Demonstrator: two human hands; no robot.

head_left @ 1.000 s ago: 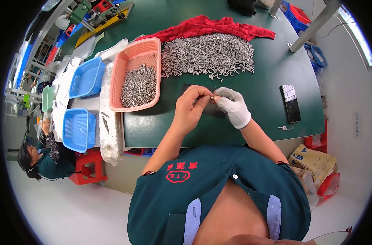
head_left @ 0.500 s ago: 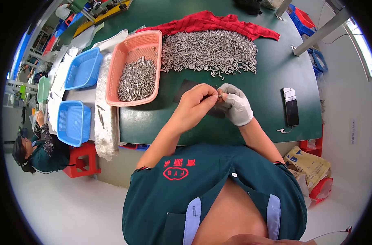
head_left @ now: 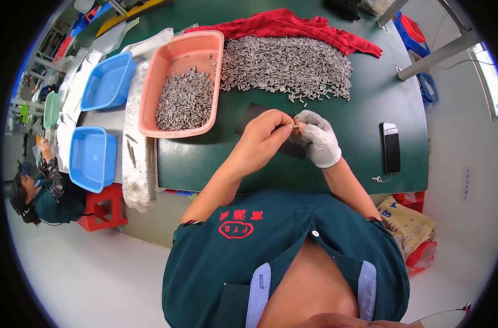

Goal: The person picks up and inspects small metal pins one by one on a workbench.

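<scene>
My bare left hand and my gloved right hand meet over the near part of the green table. Pinched between their fingertips is a small shiny metal cylinder, mostly covered by the fingers. The right hand wears a light grey glove, with bare fingertips showing. A dark flat pad lies under the hands, partly hidden by them. Beyond, a wide heap of small metal cylinders spreads over the table. More such cylinders fill the lower part of a pink plastic basket left of my hands.
A red checked cloth borders the heap's far side. Two blue baskets stand left, past a plastic-wrapped strip. A phone lies at the right, near a metal post. Another person sits at far left by a red stool.
My view has shifted slightly, so the table and baskets sit a little differently in the picture. Both hands stay together at the same spot, fingertips still pinching the small metal cylinder.
</scene>
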